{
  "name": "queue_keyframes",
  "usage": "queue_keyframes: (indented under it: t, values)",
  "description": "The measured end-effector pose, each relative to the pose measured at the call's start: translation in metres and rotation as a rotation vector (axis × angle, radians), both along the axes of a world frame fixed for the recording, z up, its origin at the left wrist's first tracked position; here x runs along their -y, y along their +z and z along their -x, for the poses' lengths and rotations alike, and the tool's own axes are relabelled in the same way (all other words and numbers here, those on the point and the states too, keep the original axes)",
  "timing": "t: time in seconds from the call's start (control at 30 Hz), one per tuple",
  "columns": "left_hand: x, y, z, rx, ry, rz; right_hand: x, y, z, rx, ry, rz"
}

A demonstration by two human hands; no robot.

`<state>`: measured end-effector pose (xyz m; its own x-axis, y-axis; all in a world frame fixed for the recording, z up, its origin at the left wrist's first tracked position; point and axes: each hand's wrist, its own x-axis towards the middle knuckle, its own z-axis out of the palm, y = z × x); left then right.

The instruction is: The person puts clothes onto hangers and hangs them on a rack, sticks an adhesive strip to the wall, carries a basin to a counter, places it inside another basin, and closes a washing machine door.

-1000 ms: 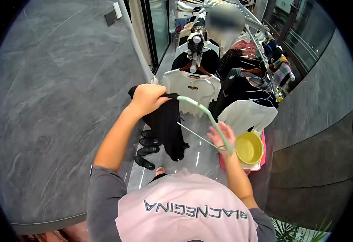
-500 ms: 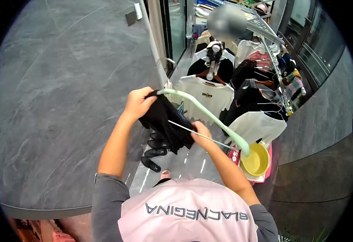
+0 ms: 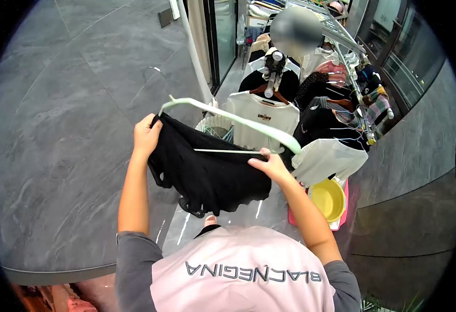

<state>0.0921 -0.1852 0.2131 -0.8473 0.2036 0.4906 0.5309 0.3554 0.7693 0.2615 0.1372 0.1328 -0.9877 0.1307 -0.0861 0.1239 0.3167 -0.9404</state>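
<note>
A black garment (image 3: 212, 177) hangs spread between my two hands, its folds drooping toward the floor. My left hand (image 3: 147, 136) is closed on its upper left corner, at the left end of a pale green hanger (image 3: 233, 117). The hanger's thin lower bar crosses in front of the cloth, and its hook points up and left. My right hand (image 3: 270, 167) pinches the garment's upper edge on the right, close to the bar. The hanger's right shoulder end sticks out past the cloth, above my right hand.
Ahead, a metal rack (image 3: 361, 99) carries several clothes, with a white top (image 3: 263, 120) hanging beside it. A white basket (image 3: 216, 124) stands behind the garment. At lower right is a yellow basin (image 3: 328, 200). A pale pole (image 3: 197, 57) rises at left of the doorway.
My hands have moved apart, the left one leftward and slightly down, the right one a little rightward. The bunched black garment is now stretched wide, and the hanger has shifted left with it.
</note>
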Motion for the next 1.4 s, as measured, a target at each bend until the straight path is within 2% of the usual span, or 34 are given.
queue_keyframes:
  t: [0.03, 0.1, 0.13, 0.17, 0.2, 0.23, 0.27, 0.3, 0.37, 0.43, 0.5, 0.57, 0.63, 0.7, 0.77, 0.8, 0.83, 0.9, 0.93, 0.97, 1.03, 1.13, 1.17, 1.23, 1.27, 1.3, 1.37, 1.4]
  values:
    - [-0.002, 0.004, -0.004, -0.061, -0.01, 0.057, 0.012, 0.016, -0.007, -0.129, -0.088, -0.106]
    - [-0.003, 0.006, -0.01, -0.123, -0.026, 0.112, 0.001, -0.009, 0.006, -0.102, -0.168, -0.127]
    - [-0.001, 0.006, -0.011, -0.101, 0.002, 0.136, -0.011, -0.042, 0.015, -0.306, -0.242, -0.15]
    - [0.001, 0.007, -0.01, -0.08, 0.032, 0.16, -0.016, -0.045, 0.018, -0.448, -0.192, -0.204]
    - [0.006, 0.002, -0.006, -0.132, 0.025, 0.147, -0.026, -0.047, 0.014, -0.392, -0.125, -0.177]
    - [0.011, 0.001, -0.006, -0.063, 0.05, 0.145, -0.032, -0.04, 0.006, -0.333, -0.06, -0.148]
    - [0.015, -0.001, -0.006, -0.057, 0.067, 0.16, -0.04, -0.037, 0.002, -0.159, -0.067, -0.047]
    - [0.018, -0.003, -0.006, -0.052, 0.083, 0.176, -0.05, -0.034, 0.001, -0.251, -0.04, -0.259]
    - [0.024, -0.02, -0.001, -0.169, 0.092, 0.303, -0.055, -0.022, -0.006, -0.246, -0.046, -0.121]
    - [0.021, -0.025, -0.004, -0.207, 0.1, 0.349, -0.051, 0.014, -0.013, 0.096, -0.075, 0.285]
    - [0.016, -0.034, -0.006, -0.156, 0.137, 0.332, -0.053, 0.012, -0.009, 0.14, -0.079, 0.432]
    - [0.01, -0.037, -0.011, -0.221, 0.098, 0.4, -0.055, 0.012, -0.004, 0.154, -0.064, 0.465]
    - [0.007, -0.04, -0.012, -0.293, 0.07, 0.407, -0.058, 0.017, -0.001, 0.187, -0.096, 0.331]
    - [0.002, -0.042, -0.018, -0.282, 0.127, 0.467, -0.055, 0.018, -0.001, 0.181, -0.129, 0.34]
    - [-0.009, -0.05, -0.021, -0.354, 0.141, 0.586, -0.045, 0.026, 0.0, 0.186, -0.13, 0.086]
    - [-0.018, -0.058, -0.023, -0.377, 0.111, 0.602, -0.042, 0.011, 0.007, 0.034, -0.056, 0.045]
    - [-0.027, -0.067, -0.025, -0.398, 0.08, 0.62, -0.031, 0.02, 0.009, -0.038, -0.041, -0.134]
    - [-0.046, -0.066, -0.038, -0.457, 0.051, 0.568, -0.013, 0.026, 0.012, -0.096, -0.045, -0.204]
    - [-0.05, -0.066, -0.039, -0.462, 0.038, 0.569, -0.009, 0.02, 0.016, -0.266, -0.145, -0.223]
    - [-0.054, -0.067, -0.041, -0.448, 0.033, 0.574, -0.009, 0.017, 0.016, -0.205, -0.234, -0.089]
    - [-0.065, -0.067, -0.048, -0.469, -0.081, 0.582, -0.004, 0.018, 0.012, -0.307, -0.226, -0.299]
    - [-0.064, -0.055, -0.056, -0.4, -0.053, 0.528, 0.002, 0.046, -0.007, -0.304, -0.127, -0.359]
    - [-0.061, -0.054, -0.055, -0.346, -0.035, 0.483, -0.003, 0.05, -0.012, -0.662, -0.136, -0.752]
    - [-0.05, -0.06, -0.051, -0.207, -0.023, 0.418, -0.018, 0.047, -0.022, -0.775, -0.107, -0.948]
    - [-0.051, -0.06, -0.053, -0.186, -0.067, 0.364, -0.033, 0.026, -0.025, -0.568, -0.016, -0.813]
    - [-0.051, -0.061, -0.056, -0.163, -0.111, 0.312, -0.044, -0.002, -0.031, -0.415, -0.015, -0.794]
    - [-0.053, -0.05, -0.062, -0.059, -0.124, 0.373, -0.048, -0.008, -0.041, -0.626, -0.133, -0.843]
    - [-0.053, -0.051, -0.057, -0.123, -0.263, 0.283, -0.052, -0.01, -0.046, -0.591, -0.163, -0.832]
